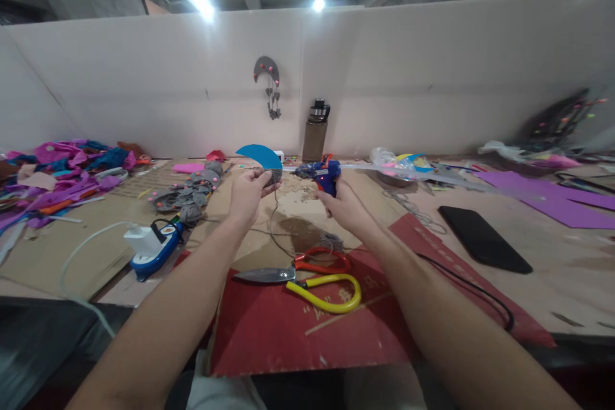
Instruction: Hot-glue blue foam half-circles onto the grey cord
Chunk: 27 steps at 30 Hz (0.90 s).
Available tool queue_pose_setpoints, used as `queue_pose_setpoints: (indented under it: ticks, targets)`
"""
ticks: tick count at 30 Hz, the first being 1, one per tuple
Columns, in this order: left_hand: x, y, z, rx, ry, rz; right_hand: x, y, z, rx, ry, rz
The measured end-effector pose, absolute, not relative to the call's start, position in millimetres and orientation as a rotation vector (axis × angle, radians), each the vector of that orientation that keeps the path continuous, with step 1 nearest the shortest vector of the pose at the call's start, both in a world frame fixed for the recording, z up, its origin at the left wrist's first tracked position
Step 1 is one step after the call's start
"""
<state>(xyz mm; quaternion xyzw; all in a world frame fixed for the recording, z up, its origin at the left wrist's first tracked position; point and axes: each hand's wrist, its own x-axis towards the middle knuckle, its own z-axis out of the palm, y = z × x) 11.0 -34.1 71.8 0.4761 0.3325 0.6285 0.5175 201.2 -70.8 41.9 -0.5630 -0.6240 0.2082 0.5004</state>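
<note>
Between the fingers of my left hand is a blue crescent, its lower end wrapped in grey yarn. A strand of that yarn hangs down to the work surface. My right hand is wrapped round the handle of a blue glue gun, whose nozzle points left toward the crescent; a gap lies between them. Below both hands, scissors with one red and one yellow handle rest on red cardboard, blades to the left.
A blue power strip with a white plug and cables stands at left, near grey yarn pieces and a felt heap. At right lie a black phone and purple sheets. A bottle stands by the wall, beside a hanging grey crescent.
</note>
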Motion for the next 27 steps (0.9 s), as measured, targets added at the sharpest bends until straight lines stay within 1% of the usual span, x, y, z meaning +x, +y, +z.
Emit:
queue_pose_setpoints:
  ticks: [3,5,6,8,10,11,12,13,17,19,21,23,25,27]
  targets:
    - [14,-35,71,1.176,0.821,1.532,206,-62,36,-1.561,-1.421,0.804]
    - [16,-35,69,1.245,0.843,1.548,214,-58,34,-1.727,-1.403,0.821]
    - [17,-35,68,1.290,0.859,1.554,219,-56,34,-1.829,-1.428,0.738]
    - [17,-36,65,1.405,0.898,1.570,230,-56,35,-2.031,-1.519,0.436]
    - [18,-37,64,1.579,0.970,1.598,237,-57,39,-2.114,-1.576,0.143]
    - [17,-38,63,1.689,1.021,1.619,236,-58,40,-2.085,-1.578,0.089]
    - [17,-39,63,1.802,1.075,1.641,233,-59,42,-2.007,-1.566,0.112]
    - [17,-40,63,1.911,1.125,1.657,226,-60,43,-1.877,-1.547,0.206]
    - [16,-43,65,2.224,1.208,1.681,177,-63,43,-1.094,-1.258,0.830]
    - [15,-45,67,2.299,1.202,1.684,154,-67,43,-0.805,-1.140,1.062]
    - [16,-47,69,2.298,1.205,1.687,141,-71,46,-0.716,-1.074,1.189]
    - [17,-48,71,2.237,1.218,1.665,139,-76,50,-0.739,-1.054,1.259]
    - [19,-49,70,2.113,1.197,1.616,144,-80,54,-0.790,-1.067,1.251]
    - [22,-48,68,1.926,1.101,1.561,151,-79,55,-0.845,-1.089,1.162]
